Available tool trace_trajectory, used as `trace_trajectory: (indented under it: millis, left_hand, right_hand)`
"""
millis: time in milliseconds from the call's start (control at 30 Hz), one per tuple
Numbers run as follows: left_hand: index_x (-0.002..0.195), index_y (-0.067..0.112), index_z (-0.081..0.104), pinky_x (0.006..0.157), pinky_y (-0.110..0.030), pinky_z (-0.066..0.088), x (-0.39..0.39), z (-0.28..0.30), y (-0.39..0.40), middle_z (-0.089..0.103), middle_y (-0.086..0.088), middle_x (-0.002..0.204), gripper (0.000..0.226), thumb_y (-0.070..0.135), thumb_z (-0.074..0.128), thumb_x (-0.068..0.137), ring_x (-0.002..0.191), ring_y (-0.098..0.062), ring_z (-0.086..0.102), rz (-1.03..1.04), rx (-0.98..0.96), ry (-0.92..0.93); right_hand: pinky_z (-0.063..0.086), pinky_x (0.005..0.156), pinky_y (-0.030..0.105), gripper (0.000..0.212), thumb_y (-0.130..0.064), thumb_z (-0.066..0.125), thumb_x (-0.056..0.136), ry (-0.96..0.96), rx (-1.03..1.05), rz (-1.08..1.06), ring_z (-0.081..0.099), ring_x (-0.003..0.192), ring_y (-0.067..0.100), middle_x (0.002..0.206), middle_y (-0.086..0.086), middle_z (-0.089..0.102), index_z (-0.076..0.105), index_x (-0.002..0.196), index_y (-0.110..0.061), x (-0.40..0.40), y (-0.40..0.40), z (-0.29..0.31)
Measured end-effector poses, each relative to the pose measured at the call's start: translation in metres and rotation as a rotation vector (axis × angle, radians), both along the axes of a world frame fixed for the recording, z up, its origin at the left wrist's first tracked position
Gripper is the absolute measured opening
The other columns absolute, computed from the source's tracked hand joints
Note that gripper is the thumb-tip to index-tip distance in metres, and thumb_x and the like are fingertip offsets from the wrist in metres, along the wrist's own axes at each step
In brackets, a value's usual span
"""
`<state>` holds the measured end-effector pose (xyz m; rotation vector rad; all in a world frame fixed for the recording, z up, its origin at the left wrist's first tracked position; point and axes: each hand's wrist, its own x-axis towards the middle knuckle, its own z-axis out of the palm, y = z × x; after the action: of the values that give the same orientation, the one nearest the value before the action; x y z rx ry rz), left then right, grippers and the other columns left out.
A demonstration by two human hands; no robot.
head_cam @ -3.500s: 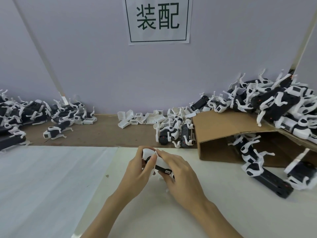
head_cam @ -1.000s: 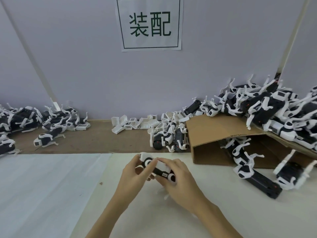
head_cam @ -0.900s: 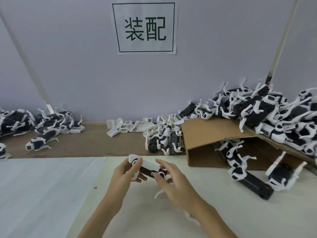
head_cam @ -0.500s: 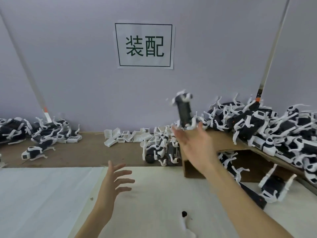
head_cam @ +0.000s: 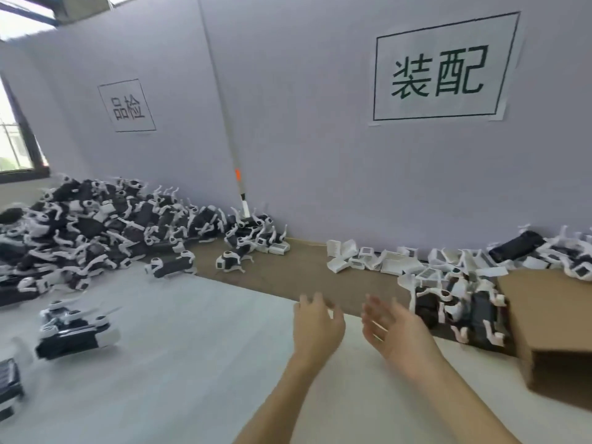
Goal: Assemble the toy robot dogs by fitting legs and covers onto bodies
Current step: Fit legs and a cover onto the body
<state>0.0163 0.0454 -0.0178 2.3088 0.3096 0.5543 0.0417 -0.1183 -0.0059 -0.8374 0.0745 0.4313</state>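
Head view. Both hands raised over the middle of the bench (head_cam: 192, 363), palms facing each other, apart. Left hand (head_cam: 317, 328): fingers loosely spread, grip released, nothing in it. Right hand (head_cam: 395, 334): fingers straight and spread, grip released, nothing in it. Both blurred.

Big heap of dogs (head_cam: 96, 225) at the far left of the bench, against the wall. Two single dogs stand just in front of that heap: one (head_cam: 171, 265) on the white sheet's edge, one (head_cam: 232, 259) on the brown strip. Another dog (head_cam: 75, 331) lies near the left edge, blurred. Loose white covers (head_cam: 368, 259) along the far edge, by the wall. Small cluster of bodies with legs (head_cam: 458, 309) just left of a cardboard box (head_cam: 551, 315) at the right edge. More dogs (head_cam: 551, 251) behind the box at the far right.

Two signs on the wall: a large one (head_cam: 443, 68) upper right, a smaller one (head_cam: 128, 105) to the left.
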Motion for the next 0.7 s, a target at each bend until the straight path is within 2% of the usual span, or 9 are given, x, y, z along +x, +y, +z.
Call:
trace_trajectory:
  millis: [67, 133, 233, 300, 400, 467, 533, 600, 700]
  left_hand:
    - [0.132, 0.013, 0.058, 0.111, -0.040, 0.038, 0.028, 0.013, 0.047, 0.046, -0.012, 0.140, 0.041, 0.042, 0.058, 0.103, 0.135, -0.036, 0.040, 0.088, 0.198, 0.100]
    - [0.146, 0.018, 0.047, 0.116, -0.052, 0.035, 0.056, 0.022, 0.105, 0.027, -0.014, 0.157, 0.064, 0.058, 0.063, 0.097, 0.145, -0.040, 0.026, 0.183, 0.380, 0.183]
    - [0.164, 0.034, 0.022, 0.114, -0.074, 0.032, 0.092, 0.026, 0.198, -0.004, -0.007, 0.173, 0.101, 0.078, 0.067, 0.085, 0.158, -0.045, 0.000, 0.270, 0.512, 0.340]
    - [0.166, 0.046, 0.003, 0.113, -0.082, 0.027, 0.117, 0.025, 0.251, -0.015, -0.005, 0.175, 0.117, 0.089, 0.065, 0.076, 0.159, -0.049, -0.008, 0.297, 0.554, 0.437]
    - [0.165, 0.053, -0.007, 0.118, -0.078, 0.025, 0.161, 0.023, 0.299, -0.017, -0.007, 0.176, 0.127, 0.094, 0.065, 0.068, 0.159, -0.053, -0.005, 0.242, 0.593, 0.434]
    - [0.165, 0.052, -0.005, 0.124, -0.072, 0.019, 0.195, 0.025, 0.309, -0.015, -0.010, 0.176, 0.129, 0.096, 0.064, 0.066, 0.160, -0.052, -0.004, 0.145, 0.624, 0.420]
    - [0.165, 0.053, 0.002, 0.128, -0.067, 0.012, 0.230, 0.027, 0.306, -0.012, -0.010, 0.177, 0.128, 0.100, 0.060, 0.061, 0.161, -0.048, -0.004, 0.073, 0.555, 0.416]
    - [0.163, 0.059, 0.009, 0.126, -0.065, 0.017, 0.260, 0.028, 0.300, -0.012, -0.005, 0.178, 0.124, 0.104, 0.056, 0.059, 0.161, -0.048, 0.001, 0.093, 0.450, 0.393]
    - [0.163, 0.060, 0.001, 0.118, -0.069, 0.030, 0.300, 0.023, 0.290, -0.007, -0.003, 0.178, 0.120, 0.106, 0.049, 0.063, 0.160, -0.051, 0.008, 0.167, 0.541, 0.479]
  right_hand:
    - [0.055, 0.070, 0.032, 0.039, -0.037, 0.046, 0.109, 0.004, -0.020, 0.020, 0.067, 0.077, 0.022, 0.091, 0.008, 0.073, 0.067, 0.123, -0.007, 0.021, 0.036, -0.002]
    - [0.057, 0.066, 0.031, 0.036, -0.035, 0.048, 0.109, -0.022, -0.055, 0.017, 0.069, 0.070, 0.021, 0.084, 0.007, 0.074, 0.069, 0.115, -0.007, 0.046, 0.071, -0.004]
    - [0.060, 0.058, 0.031, 0.032, -0.030, 0.049, 0.110, -0.150, -0.141, -0.023, 0.070, 0.061, 0.022, 0.077, 0.011, 0.073, 0.068, 0.112, -0.004, 0.085, 0.118, -0.008]
    - [0.059, 0.058, 0.032, 0.034, -0.030, 0.050, 0.109, -0.217, -0.185, -0.037, 0.069, 0.061, 0.023, 0.077, 0.013, 0.071, 0.067, 0.113, -0.001, 0.107, 0.140, -0.015]
    - [0.059, 0.057, 0.034, 0.038, -0.033, 0.051, 0.108, -0.227, -0.176, -0.016, 0.068, 0.062, 0.025, 0.080, 0.016, 0.070, 0.069, 0.113, 0.000, 0.133, 0.158, -0.026]
    - [0.057, 0.054, 0.032, 0.041, -0.035, 0.051, 0.107, -0.207, -0.138, 0.013, 0.067, 0.062, 0.024, 0.082, 0.017, 0.069, 0.071, 0.113, 0.000, 0.147, 0.163, -0.032]
    - [0.055, 0.051, 0.030, 0.042, -0.037, 0.051, 0.106, -0.190, -0.102, 0.044, 0.066, 0.060, 0.021, 0.082, 0.015, 0.069, 0.074, 0.109, -0.002, 0.155, 0.161, -0.036]
    - [0.051, 0.047, 0.027, 0.041, -0.037, 0.052, 0.105, -0.172, -0.088, 0.072, 0.063, 0.057, 0.018, 0.079, 0.012, 0.068, 0.076, 0.103, -0.004, 0.158, 0.160, -0.037]
    - [0.049, 0.045, 0.026, 0.039, -0.036, 0.053, 0.104, -0.146, -0.075, 0.091, 0.060, 0.054, 0.016, 0.076, 0.010, 0.067, 0.076, 0.099, -0.005, 0.162, 0.160, -0.035]
